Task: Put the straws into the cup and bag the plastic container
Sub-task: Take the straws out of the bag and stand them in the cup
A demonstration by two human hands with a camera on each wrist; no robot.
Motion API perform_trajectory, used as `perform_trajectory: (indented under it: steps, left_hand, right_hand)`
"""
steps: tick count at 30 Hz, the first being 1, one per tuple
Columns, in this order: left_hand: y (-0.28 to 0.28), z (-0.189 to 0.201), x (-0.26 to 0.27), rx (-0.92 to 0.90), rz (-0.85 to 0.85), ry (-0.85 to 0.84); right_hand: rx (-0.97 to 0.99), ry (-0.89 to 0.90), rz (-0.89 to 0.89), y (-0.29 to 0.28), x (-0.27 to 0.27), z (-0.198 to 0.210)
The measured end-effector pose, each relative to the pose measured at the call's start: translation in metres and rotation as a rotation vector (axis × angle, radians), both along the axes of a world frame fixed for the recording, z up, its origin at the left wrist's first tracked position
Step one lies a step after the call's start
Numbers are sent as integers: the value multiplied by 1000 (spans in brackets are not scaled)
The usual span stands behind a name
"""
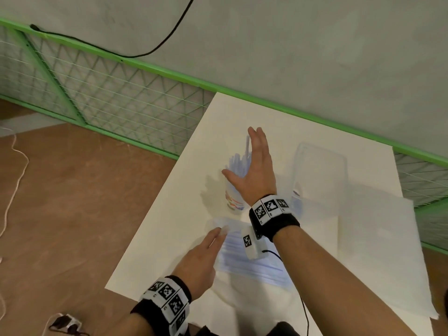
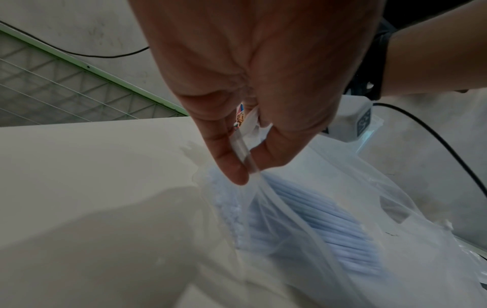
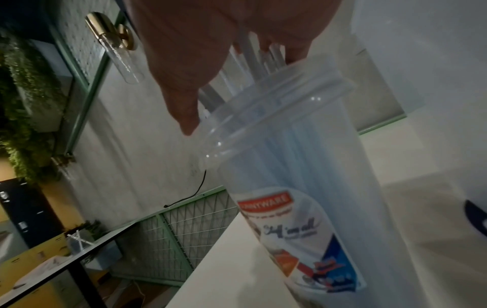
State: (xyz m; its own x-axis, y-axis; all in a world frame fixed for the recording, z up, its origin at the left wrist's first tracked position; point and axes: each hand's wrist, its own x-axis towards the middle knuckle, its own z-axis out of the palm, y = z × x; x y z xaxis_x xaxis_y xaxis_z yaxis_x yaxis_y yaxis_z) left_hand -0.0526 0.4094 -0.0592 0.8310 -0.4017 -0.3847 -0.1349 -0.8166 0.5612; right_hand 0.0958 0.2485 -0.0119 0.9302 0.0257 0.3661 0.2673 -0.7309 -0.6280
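A clear cup (image 1: 233, 198) with a colourful label stands on the white table (image 1: 169, 238), with several pale blue straws (image 1: 236, 163) upright in it. My right hand (image 1: 254, 163) hovers flat over the straw tops, fingers straight; in the right wrist view the straws (image 3: 263, 62) reach up to its palm above the cup (image 3: 303, 177). My left hand (image 2: 245, 164) pinches the rim of a clear bag (image 2: 329, 208) between thumb and forefinger. More straws (image 2: 303, 220) lie inside it. A clear plastic container (image 1: 320, 170) sits right of the cup.
A flat white bag or sheet (image 1: 378, 251) lies on the table's right side and overhangs the near edge. A green mesh fence (image 1: 109, 98) and a grey wall stand behind the table. Brown floor with cables lies to the left.
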Motion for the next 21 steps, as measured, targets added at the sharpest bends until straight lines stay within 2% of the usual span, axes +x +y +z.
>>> perform_trajectory:
  steps: [3,8,17,21]
  left_hand:
    - [0,0,-1,-4,12,5]
    - [0,-3,-1,2,18,-4]
    - [2,-3,-1,21,17,-21]
    - [2,-3,-1,15,11,-22]
  right_hand:
    - [-3,-53,25,-1,5,-1]
    - [-74,-33,-7,-5,11,-8]
    - [169,10,-84,-10,4,3]
    - [46,-130,-92,-15,5,-12]
